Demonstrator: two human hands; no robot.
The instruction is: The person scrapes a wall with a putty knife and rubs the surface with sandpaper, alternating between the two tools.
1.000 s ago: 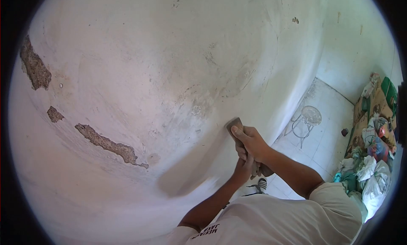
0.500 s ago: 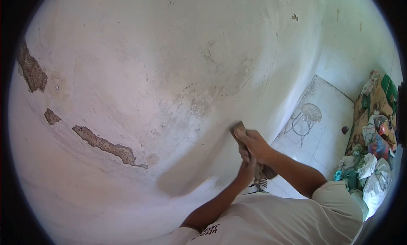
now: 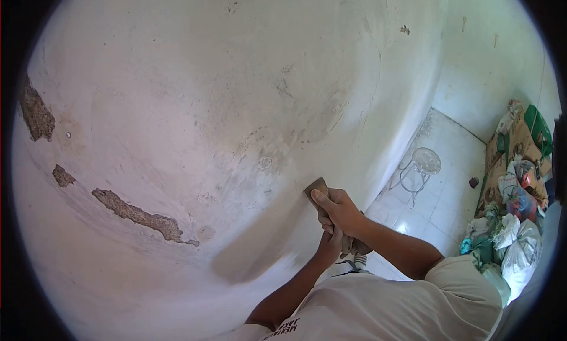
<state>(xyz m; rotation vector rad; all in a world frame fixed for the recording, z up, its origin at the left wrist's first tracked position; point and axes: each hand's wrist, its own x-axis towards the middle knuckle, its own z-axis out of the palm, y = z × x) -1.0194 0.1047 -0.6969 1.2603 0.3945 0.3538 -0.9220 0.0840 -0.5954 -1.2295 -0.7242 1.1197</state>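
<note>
My right hand (image 3: pixel 341 210) is closed around a flat, brownish scraper (image 3: pixel 315 188), its thumb pressed along the blade. The blade's broad end points up and left, close over the pale wall (image 3: pixel 260 105). Just below, my left hand (image 3: pixel 329 242) is closed near the lower end of the right fist; I cannot tell what its fingers grip. A grey-brown shape (image 3: pixel 348 246) shows beside the two hands. Dark scuffs (image 3: pixel 266 162) mark the wall up and left of the blade.
Rough patches of bare plaster (image 3: pixel 139 216) run along the wall's left side. On the tiled floor to the right stands a round metal stool (image 3: pixel 426 161). Tied bags (image 3: pixel 520 252) and cardboard boxes (image 3: pixel 522 143) are heaped at the far right.
The view has shifted, so the wall and stool sit slightly lower and further left. My hands and the scraper have moved a little left and down, and more of the blade's face shows.
</note>
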